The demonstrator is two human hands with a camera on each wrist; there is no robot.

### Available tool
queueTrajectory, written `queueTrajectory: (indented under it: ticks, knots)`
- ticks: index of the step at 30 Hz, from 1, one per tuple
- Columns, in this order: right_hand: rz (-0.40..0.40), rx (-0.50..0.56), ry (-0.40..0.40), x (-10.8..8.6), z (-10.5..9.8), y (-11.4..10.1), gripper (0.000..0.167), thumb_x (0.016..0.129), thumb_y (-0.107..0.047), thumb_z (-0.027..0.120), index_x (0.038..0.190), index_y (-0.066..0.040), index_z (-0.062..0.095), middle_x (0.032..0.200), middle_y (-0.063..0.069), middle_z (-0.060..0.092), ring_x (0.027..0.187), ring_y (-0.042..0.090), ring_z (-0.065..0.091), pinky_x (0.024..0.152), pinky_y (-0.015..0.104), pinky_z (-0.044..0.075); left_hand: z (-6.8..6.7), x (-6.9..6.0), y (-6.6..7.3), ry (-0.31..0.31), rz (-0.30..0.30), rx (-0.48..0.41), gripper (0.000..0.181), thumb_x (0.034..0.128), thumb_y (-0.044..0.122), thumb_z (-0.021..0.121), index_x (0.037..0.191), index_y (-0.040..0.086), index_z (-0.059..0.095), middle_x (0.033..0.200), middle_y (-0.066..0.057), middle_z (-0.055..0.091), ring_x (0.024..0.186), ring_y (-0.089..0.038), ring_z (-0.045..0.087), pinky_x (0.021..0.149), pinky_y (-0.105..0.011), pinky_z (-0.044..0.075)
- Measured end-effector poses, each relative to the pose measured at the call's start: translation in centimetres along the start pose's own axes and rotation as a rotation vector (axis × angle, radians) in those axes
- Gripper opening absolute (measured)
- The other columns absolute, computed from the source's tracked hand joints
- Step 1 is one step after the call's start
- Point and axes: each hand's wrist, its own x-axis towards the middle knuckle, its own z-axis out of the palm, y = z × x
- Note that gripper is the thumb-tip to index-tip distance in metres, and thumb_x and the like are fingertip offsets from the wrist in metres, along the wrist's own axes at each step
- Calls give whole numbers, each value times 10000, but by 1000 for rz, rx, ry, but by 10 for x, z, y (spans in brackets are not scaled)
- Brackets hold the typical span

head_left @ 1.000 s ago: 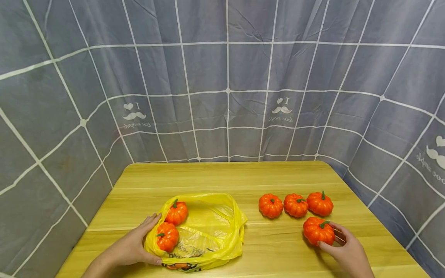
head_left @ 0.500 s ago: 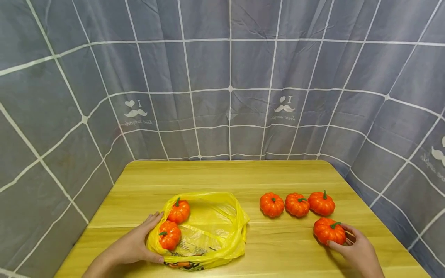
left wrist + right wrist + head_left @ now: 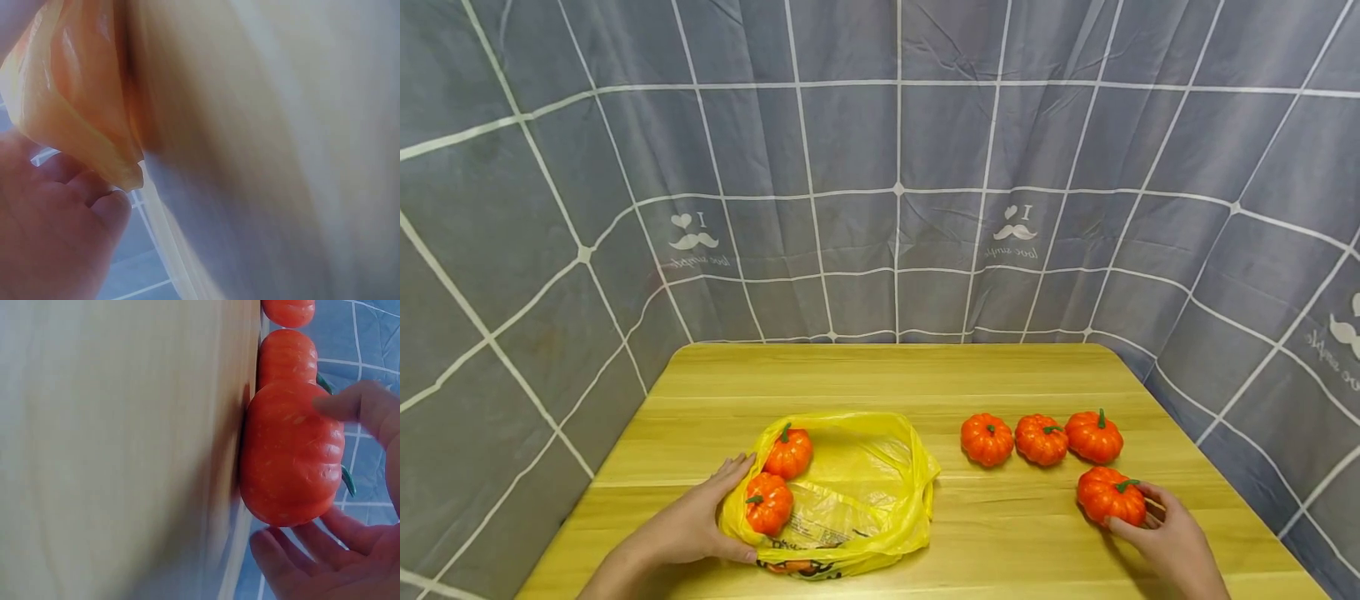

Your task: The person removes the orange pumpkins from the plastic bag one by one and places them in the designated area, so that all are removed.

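A yellow plastic bag [image 3: 886, 493] lies with its mouth spread wide on the wooden table. Inside its left side are two small orange pumpkins, one farther back [image 3: 790, 455] and one nearer [image 3: 768, 505]. My left hand [image 3: 696, 525] holds the bag's left side, thumb in front and fingers behind. At the right, my right hand [image 3: 1176, 537] grips another orange pumpkin [image 3: 1105, 497] with a green stem. In the right wrist view, the thumb presses one side of this pumpkin [image 3: 290, 456] and the fingers lie on the opposite side; it appears to rest on the table.
Three more orange pumpkins stand in a row behind the gripped one: left [image 3: 987, 440], middle [image 3: 1041, 441] and right [image 3: 1094, 437]. The wooden table [image 3: 880, 379] has rounded back corners. A grey checked curtain [image 3: 850, 167] surrounds it at the back and sides.
My right hand has moved a little to the right with its pumpkin, then stays nearly still. The left hand keeps its place at the bag. The head view has shifted slightly.
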Motion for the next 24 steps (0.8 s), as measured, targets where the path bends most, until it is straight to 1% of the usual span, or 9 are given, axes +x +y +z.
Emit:
queueTrajectory:
  ticks: [3, 6, 11, 13, 14, 16, 18, 21, 24]
  knots:
    - [-38, 41, 52, -3, 2, -3, 1052, 839, -328, 836, 1505, 160, 184, 1497, 421, 259, 1341, 590, 321, 1058, 579, 381, 0, 1, -1, -2, -1, 9, 1278, 613, 490, 938, 1579, 0, 262, 1578, -363, 167, 1429, -578, 120, 1074, -747, 155]
    - [-113, 51, 126, -7, 4, -8, 1089, 809, -328, 863, 1522, 141, 187, 1501, 404, 265, 1339, 578, 296, 1049, 666, 314, 1, 1, -2, -2, -7, 10, 1283, 610, 512, 931, 1579, -1, 264, 1583, -354, 165, 1435, -567, 117, 1080, -739, 151]
    - [-233, 71, 199, -14, 5, -23, 1071, 767, -265, 899, 1534, 96, 244, 1488, 397, 294, 1346, 570, 291, 1069, 664, 286, -1, 0, -1, 1, 1, 4, 1277, 612, 484, 939, 1576, -9, 262, 1578, -363, 164, 1430, -579, 112, 1076, -744, 144]
    - [-273, 72, 233, -15, 6, -31, 1052, 740, -242, 920, 1524, 74, 294, 1480, 380, 318, 1336, 545, 313, 1165, 442, 295, -1, 1, -1, 1, 6, 4, 1273, 614, 470, 942, 1575, -12, 262, 1574, -368, 168, 1425, -587, 113, 1071, -749, 148]
    - [-292, 74, 251, -15, 6, -34, 1043, 726, -231, 929, 1518, 64, 317, 1477, 370, 331, 1330, 530, 324, 1167, 305, 284, -1, 1, -1, 1, 7, 4, 1272, 614, 471, 942, 1575, -12, 262, 1574, -368, 170, 1424, -587, 113, 1070, -750, 149]
    - [-331, 73, 283, -16, 7, -40, 1017, 704, -207, 942, 1498, 50, 361, 1465, 347, 359, 1305, 499, 347, 1057, 64, 245, -1, 1, -1, 1, -3, 4, 1276, 613, 490, 936, 1579, -3, 262, 1580, -357, 169, 1433, -572, 112, 1081, -739, 146]
    - [-364, 79, 306, -16, 9, -45, 996, 678, -178, 955, 1474, 46, 400, 1447, 323, 392, 1268, 459, 375, 878, -50, 219, 0, 1, -1, 0, -5, 8, 1281, 613, 509, 930, 1579, -3, 262, 1583, -352, 168, 1437, -565, 114, 1085, -733, 149]
    - [-369, 82, 298, -19, 15, -51, 1003, 668, -190, 962, 1475, 34, 410, 1437, 315, 401, 1235, 459, 413, 855, -22, 270, 0, 2, -1, 0, -1, 10, 1285, 609, 513, 929, 1579, -2, 261, 1581, -357, 166, 1434, -571, 119, 1079, -741, 151]
    - [-351, 70, 253, -20, 22, -57, 1037, 667, -237, 964, 1500, 0, 393, 1453, 312, 382, 1233, 479, 426, 1008, 207, 395, 0, 2, -1, 2, 2, 9, 1287, 608, 514, 929, 1578, -4, 261, 1580, -358, 166, 1432, -577, 117, 1076, -746, 147]
